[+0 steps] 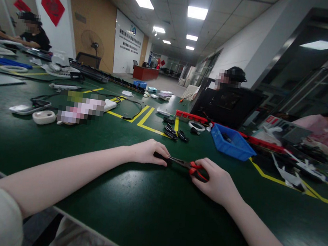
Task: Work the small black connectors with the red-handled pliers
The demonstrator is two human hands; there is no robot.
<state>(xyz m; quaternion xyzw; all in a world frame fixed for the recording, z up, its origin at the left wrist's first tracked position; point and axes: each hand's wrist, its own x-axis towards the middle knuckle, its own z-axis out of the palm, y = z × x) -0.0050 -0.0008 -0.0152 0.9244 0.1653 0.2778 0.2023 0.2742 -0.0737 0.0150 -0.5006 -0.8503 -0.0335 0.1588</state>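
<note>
Over the middle of the green tabletop, my right hand [214,179] is closed round the red and black handles of needle-nose pliers [181,162]. The pliers' narrow metal jaws point left and meet a small black part [159,155]. My left hand [149,152] pinches that part between thumb and fingers, which hide most of it, so its exact kind does not show. Beyond my hands lie several similar-looking small black parts [170,132] in a loose group.
A blue plastic bin [231,142] stands right of the black parts, near a red strip [192,117] and a white ring [196,126]. A large black panel [227,103] rises behind. White devices [44,117] and cables lie left. Other people sit around the table.
</note>
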